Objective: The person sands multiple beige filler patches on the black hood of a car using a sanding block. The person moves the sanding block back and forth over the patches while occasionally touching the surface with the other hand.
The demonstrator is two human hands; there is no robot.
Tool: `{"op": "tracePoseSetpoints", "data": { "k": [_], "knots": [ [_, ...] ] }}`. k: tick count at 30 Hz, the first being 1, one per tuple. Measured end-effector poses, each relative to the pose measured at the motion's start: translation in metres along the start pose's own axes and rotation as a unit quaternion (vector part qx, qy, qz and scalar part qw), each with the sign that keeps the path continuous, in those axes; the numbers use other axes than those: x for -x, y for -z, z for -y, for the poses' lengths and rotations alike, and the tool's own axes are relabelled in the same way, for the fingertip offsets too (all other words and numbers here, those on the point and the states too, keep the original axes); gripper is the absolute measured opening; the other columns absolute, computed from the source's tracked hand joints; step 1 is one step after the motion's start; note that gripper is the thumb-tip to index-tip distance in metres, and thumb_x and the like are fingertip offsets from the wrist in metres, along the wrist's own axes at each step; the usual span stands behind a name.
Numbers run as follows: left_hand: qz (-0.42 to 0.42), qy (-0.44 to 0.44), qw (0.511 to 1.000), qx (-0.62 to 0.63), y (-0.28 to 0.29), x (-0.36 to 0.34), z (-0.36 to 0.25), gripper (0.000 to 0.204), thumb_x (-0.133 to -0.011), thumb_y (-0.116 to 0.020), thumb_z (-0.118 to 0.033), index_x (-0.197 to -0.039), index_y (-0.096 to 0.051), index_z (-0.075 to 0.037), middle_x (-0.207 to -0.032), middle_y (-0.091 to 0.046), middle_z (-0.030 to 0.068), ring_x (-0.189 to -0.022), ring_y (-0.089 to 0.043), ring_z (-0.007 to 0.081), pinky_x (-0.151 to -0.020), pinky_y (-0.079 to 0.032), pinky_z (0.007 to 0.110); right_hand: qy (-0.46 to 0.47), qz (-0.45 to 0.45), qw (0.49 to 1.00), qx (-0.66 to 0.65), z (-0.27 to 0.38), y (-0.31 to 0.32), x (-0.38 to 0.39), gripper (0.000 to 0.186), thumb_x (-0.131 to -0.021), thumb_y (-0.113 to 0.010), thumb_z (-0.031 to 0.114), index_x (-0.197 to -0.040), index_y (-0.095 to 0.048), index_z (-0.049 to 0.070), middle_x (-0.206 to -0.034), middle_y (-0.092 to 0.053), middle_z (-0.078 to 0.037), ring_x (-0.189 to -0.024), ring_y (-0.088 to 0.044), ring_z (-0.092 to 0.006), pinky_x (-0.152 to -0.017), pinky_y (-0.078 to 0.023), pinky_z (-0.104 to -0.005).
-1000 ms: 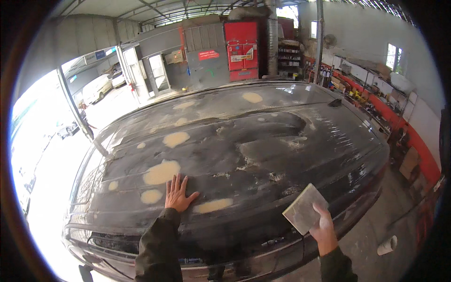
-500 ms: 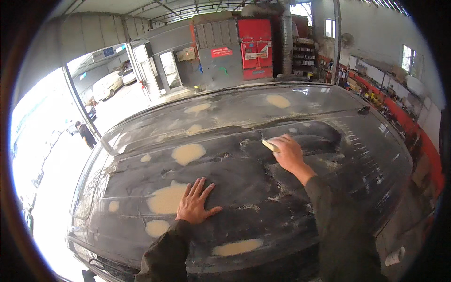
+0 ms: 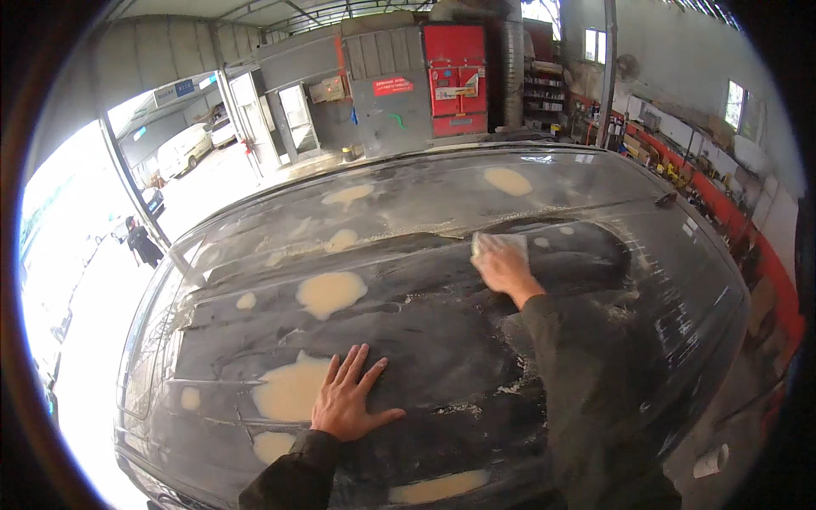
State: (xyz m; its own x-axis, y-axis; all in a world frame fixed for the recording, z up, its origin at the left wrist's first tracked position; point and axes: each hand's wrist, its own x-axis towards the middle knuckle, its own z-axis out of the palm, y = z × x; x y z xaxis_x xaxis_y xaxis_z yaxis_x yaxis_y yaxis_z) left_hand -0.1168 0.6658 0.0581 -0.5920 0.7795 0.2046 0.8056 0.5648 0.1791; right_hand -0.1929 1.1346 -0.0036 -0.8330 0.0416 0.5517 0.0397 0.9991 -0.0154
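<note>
The dark, dusty roof of a vehicle stretches out in front of me, with several smooth beige filler patches on it. My left hand lies flat on the roof with its fingers spread, just right of a large beige patch. Farther off and to the right, my right hand presses a pale, flat sanding pad against the surface. The fingers cover much of the pad. Whitish scuffs and dust streaks surround that area.
Along the right wall runs a cluttered workbench with a red front. Red cabinet doors and shelves stand behind the vehicle. A person in dark clothes is outside at left. A white roll lies low at the right.
My right hand has moved slightly left, and the pad has gone from tilted on edge to flat on the roof. My left hand stays spread in place while the view shifts slightly.
</note>
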Motion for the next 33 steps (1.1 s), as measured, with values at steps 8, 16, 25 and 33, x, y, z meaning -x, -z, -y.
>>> {"op": "tracePoseSetpoints", "data": {
  "k": [8, 16, 25, 33],
  "knots": [
    [-0.001, 0.009, 1.0, 0.012, -0.001, -0.002, 0.0, 0.1, -0.08, -0.081, -0.071, -0.158, -0.056, -0.014, -0.172, -0.038, 0.0229, -0.162, -0.033, 0.0405, -0.133, -0.021, 0.058, 0.013, -0.033, 0.995, -0.092, 0.161, -0.023, -0.045, 0.053, -0.104, -0.061, 0.044, -0.137, -0.068, 0.003, -0.137, -0.07, -0.023, -0.129, -0.064, -0.0422, -0.114, -0.045, -0.0584],
    [0.023, 0.03, 0.999, 0.011, 0.005, 0.011, 0.007, 0.098, -0.079, -0.085, -0.066, -0.156, -0.058, -0.012, -0.171, -0.039, 0.0259, -0.161, -0.033, 0.0433, -0.133, -0.022, 0.058, 0.018, -0.049, 0.998, 0.021, -0.036, -0.006, -0.011, 0.02, -0.094, -0.062, 0.025, -0.087, -0.075, 0.011, -0.09, -0.072, -0.015, -0.085, -0.073, -0.0357, -0.07, -0.055, -0.0545],
    [-0.023, -0.052, 0.998, 0.009, -0.009, 0.016, 0.015, 0.081, -0.09, -0.082, -0.036, -0.161, -0.052, -0.011, -0.166, -0.047, 0.0234, -0.156, -0.036, 0.0511, -0.128, -0.03, 0.064, -0.01, -0.121, 0.975, -0.186, 0.06, -0.062, -0.043, 0.02, -0.086, -0.068, 0.027, -0.08, -0.074, 0.009, -0.089, -0.073, -0.017, -0.089, -0.07, -0.0401, -0.079, -0.052, -0.0559],
    [0.016, -0.001, 1.0, 0.025, -0.018, 0.02, 0.024, 0.09, -0.091, -0.078, -0.056, -0.162, -0.051, -0.008, -0.171, -0.042, 0.0242, -0.159, -0.032, 0.0494, -0.129, -0.027, 0.063, -0.058, -0.066, 0.996, 0.018, -0.127, 0.002, 0.025, 0.015, -0.093, -0.065, 0.019, -0.087, -0.073, 0.008, -0.093, -0.071, -0.017, -0.09, -0.071, -0.0382, -0.076, -0.056, -0.0513]
  ]
}}
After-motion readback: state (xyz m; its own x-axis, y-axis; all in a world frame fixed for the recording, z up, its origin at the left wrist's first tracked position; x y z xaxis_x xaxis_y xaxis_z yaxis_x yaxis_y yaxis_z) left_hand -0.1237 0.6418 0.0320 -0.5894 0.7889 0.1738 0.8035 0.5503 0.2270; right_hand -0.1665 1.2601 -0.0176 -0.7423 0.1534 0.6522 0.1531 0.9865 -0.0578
